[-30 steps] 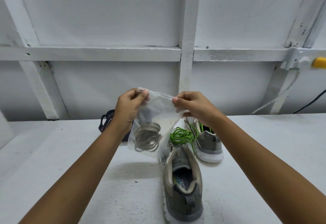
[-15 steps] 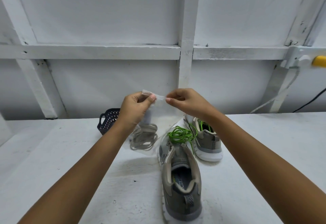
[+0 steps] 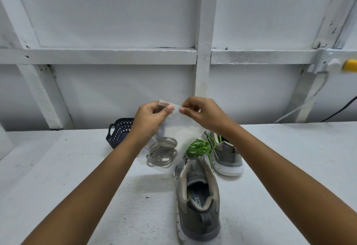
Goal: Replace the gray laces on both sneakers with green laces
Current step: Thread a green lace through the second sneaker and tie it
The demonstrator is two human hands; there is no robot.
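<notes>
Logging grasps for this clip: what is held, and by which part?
A clear plastic bag with the gray laces inside; the left hand and right hand both pinch its top sealing edge, close together.

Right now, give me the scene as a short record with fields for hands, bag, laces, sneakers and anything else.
Bag: clear plastic, held above the table, gray laces coiled inside
Left hand: pinches its top edge
Right hand: pinches the same edge, close beside
Sneakers: two, gray, on the table
Green laces: bunched by the sneakers
Basket: dark, behind the left hand
</notes>
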